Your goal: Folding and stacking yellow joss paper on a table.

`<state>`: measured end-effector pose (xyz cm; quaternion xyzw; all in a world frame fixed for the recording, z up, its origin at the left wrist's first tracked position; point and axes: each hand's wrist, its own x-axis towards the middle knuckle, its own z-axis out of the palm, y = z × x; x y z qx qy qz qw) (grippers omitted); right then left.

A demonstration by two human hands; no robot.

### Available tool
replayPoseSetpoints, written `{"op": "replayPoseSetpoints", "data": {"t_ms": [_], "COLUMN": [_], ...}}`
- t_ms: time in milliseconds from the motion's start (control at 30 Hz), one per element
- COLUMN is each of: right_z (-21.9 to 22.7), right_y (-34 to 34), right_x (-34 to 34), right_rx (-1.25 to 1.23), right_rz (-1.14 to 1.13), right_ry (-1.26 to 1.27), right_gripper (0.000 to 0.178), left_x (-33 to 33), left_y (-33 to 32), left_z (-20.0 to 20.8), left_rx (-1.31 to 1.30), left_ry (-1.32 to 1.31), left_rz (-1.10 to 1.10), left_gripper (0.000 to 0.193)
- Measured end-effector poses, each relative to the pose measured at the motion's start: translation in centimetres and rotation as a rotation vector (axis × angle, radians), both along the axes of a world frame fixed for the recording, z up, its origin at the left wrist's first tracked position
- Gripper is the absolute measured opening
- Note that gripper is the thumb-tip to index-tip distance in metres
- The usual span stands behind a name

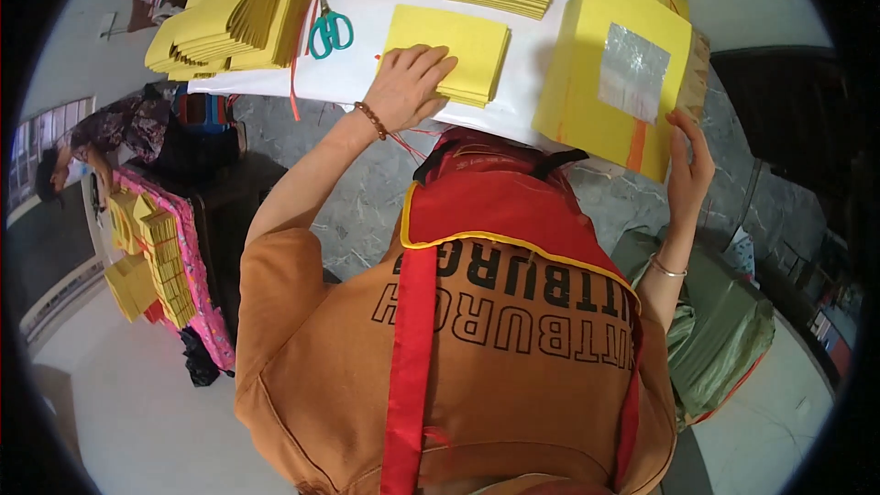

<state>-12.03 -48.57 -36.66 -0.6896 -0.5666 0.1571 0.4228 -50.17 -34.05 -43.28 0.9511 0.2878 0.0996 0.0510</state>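
Observation:
My left hand [408, 87] lies on the small stack of yellow paper [472, 46] near the table's front edge, its fingers laid over the left side. A beaded bracelet circles that wrist. At the right, my right hand [691, 165] is held upright against the right edge of a taller pile of yellow sheets [582, 55], fingers stretched and touching the side. The pile's top sheet bears a silver square [632, 71] and an orange strip [636, 145]. Left of the small stack lie scissors with green handles [328, 35].
Folded yellow paper bundles [243, 27] cover the white table's [357, 82] left and far sides; red strings [294, 82] hang over its edge. Another person [128, 133] is at a pink-covered table [202, 302] with yellow bundles at the left. A green wrapped bale [715, 312] stands at the right.

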Motion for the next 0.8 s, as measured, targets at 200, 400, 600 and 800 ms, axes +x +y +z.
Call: {"op": "replayPoseSetpoints", "data": {"t_ms": [200, 400, 600, 800], "right_z": [0.3, 0.4, -2.1, -3.2], "right_y": [0.7, 0.8, 0.5, 0.7], "right_x": [0.4, 1.3, 2.3, 2.6], "right_rx": [0.070, -0.048, -0.105, -0.021], "right_rz": [0.053, 0.193, 0.270, 0.256], "right_ry": [-0.105, 0.028, 0.123, 0.299], "right_gripper": [0.021, 0.021, 0.018, 0.021], "left_x": [1.1, 6.5, 14.7, 16.2], "left_y": [0.6, -1.6, -5.4, -5.1], "left_z": [3.3, 6.6, 7.0, 7.5], "left_rx": [0.070, -0.042, -0.053, -0.076], "left_ry": [0.002, -0.196, -0.257, -0.352], "left_rz": [-0.021, -0.038, -0.325, -0.376], "left_gripper": [0.052, 0.045, 0.042, 0.021]}}
